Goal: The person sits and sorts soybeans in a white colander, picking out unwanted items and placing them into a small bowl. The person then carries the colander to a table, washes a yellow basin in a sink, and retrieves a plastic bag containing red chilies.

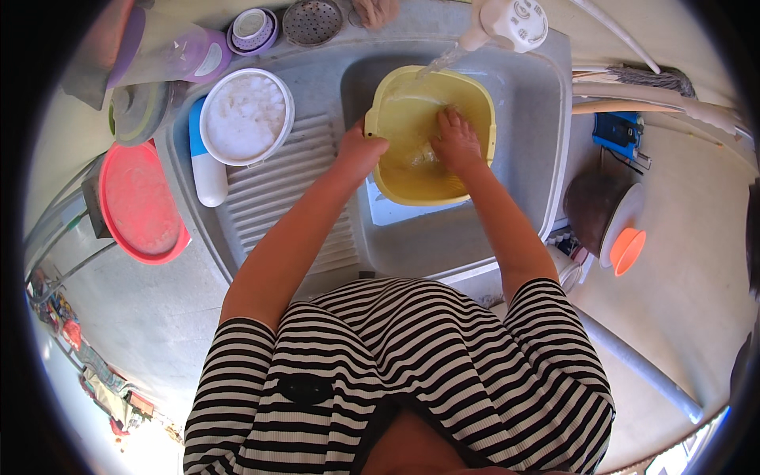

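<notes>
A yellow plastic basin [407, 178] stands tilted in the basin of a grey laundry sink [415, 243]. My left hand [360, 149] grips its left rim, thumb over the edge. Inside it, my right hand [457, 140] rests with fingers spread in shallow water, touching the inner wall or bottom; which of these is unclear. Water runs from a white tap fitting [513, 22] into the basin's upper edge. A pale blue-white flat thing [392, 212] lies partly hidden beneath the basin.
Left of the sink bowl is a ribbed washboard [285, 196] with a white tub of white powder or paste [246, 117] and a blue-and-white bottle [209, 172]. A red lidded container [142, 202] stands further left. A metal strainer [312, 22] sits behind; a dark pot [599, 208] is at right.
</notes>
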A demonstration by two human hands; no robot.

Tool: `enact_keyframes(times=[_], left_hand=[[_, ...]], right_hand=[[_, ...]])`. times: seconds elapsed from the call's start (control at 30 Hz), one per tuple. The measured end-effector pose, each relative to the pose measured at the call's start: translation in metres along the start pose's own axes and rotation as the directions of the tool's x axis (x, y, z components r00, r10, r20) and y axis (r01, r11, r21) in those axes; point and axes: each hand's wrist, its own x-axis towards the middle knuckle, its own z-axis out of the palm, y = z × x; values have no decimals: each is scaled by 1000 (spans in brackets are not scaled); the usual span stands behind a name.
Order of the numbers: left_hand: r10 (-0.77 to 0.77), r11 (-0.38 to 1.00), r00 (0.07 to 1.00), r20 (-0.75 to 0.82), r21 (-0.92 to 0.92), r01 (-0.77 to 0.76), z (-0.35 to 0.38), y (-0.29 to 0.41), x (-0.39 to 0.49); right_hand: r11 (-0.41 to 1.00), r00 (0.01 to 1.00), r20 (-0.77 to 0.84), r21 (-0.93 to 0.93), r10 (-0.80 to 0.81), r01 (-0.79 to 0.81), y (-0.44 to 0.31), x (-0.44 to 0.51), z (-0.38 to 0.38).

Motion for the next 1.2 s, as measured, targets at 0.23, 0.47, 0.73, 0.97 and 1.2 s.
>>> enact_keyframes(times=[0.23, 0.47, 0.73, 0.97, 1.2], left_hand=[[-70, 990, 980, -185, 111, 92, 18, -30, 25], [18, 985, 969, -246, 173, 26, 22, -57, 42], [-60, 996, 962, -268, 52, 76, 21, -54, 38], [-64, 987, 968, -242, 126, 96, 20, -49, 37], [-129, 978, 955, -268, 127, 167, 22, -43, 38]], right_hand=[[890, 962, -31, 388, 271, -238, -5, 1, 52], [864, 821, -478, 501, 312, -37, -56, 47, 84], [702, 856, -278, 490, -437, 517, -56, 0, 80], [886, 872, -467, 328, -150, 328, -70, 30, 57], [827, 994, -101, 562, 51, 14, -97, 16, 58]])
